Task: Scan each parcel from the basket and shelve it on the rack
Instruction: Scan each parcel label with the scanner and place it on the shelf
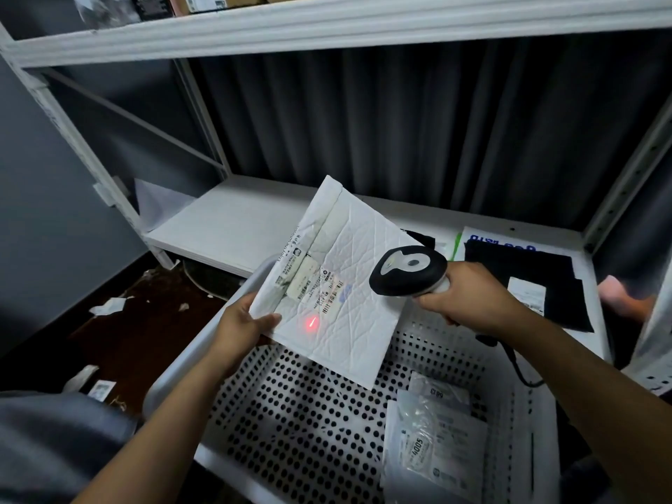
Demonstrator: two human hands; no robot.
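My left hand (244,323) grips the lower left corner of a white padded mailer (349,292) and holds it tilted above the white perforated basket (283,423). My right hand (469,300) holds a black and grey barcode scanner (407,271) just right of the mailer, its head aimed at it. A red laser dot glows on the mailer below its printed label (320,289). A few white parcels (432,441) lie in the basket's right corner.
The white rack's lower shelf (225,227) lies behind the basket, with black parcels (527,281) and a blue-printed white one on its right part. An upper shelf (327,27) carries boxes. Dark curtain behind. Paper scraps litter the dark floor (145,321) at left.
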